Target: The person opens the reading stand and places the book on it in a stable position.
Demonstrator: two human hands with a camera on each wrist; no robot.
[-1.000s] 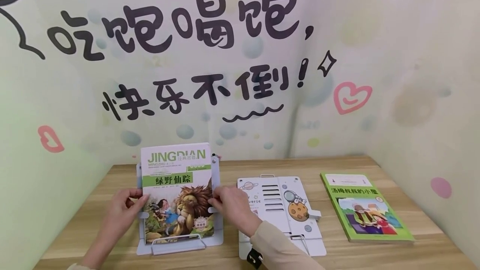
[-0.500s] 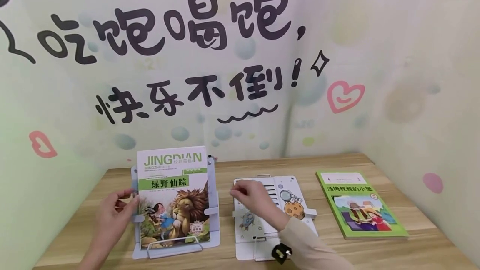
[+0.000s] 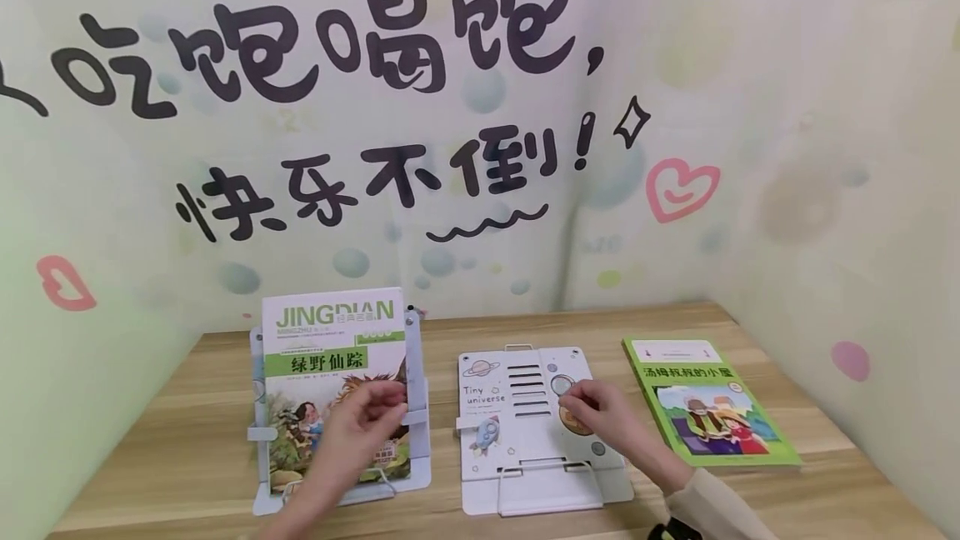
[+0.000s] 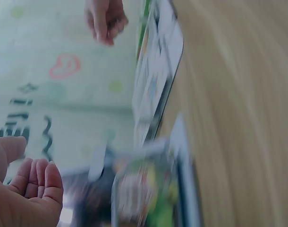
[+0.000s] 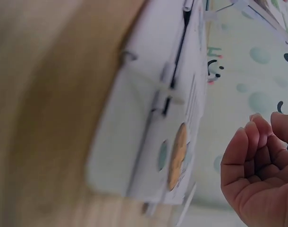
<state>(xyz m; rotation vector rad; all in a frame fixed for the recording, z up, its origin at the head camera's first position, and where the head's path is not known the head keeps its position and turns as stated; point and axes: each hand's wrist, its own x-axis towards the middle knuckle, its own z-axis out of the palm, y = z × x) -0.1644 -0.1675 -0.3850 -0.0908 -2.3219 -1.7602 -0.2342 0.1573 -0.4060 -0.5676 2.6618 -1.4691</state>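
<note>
Left grip (image 3: pixel 363 423) shifted rightward, in front of the propped book (image 3: pixel 321 373)

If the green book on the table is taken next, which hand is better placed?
Probably the right hand: empty and nearer the green book. The left hand is farther off, in front of the propped book.

propped book (image 3: pixel 322 365): partly hidden by left hand (image 3: pixel 360 427) | right sleeve (image 3: pixel 720 507): cut off below

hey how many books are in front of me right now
2. One book rests on the left stand, partly covered by the left hand; the other book lies on the table at the far right. Any behind them would be hidden.
</note>
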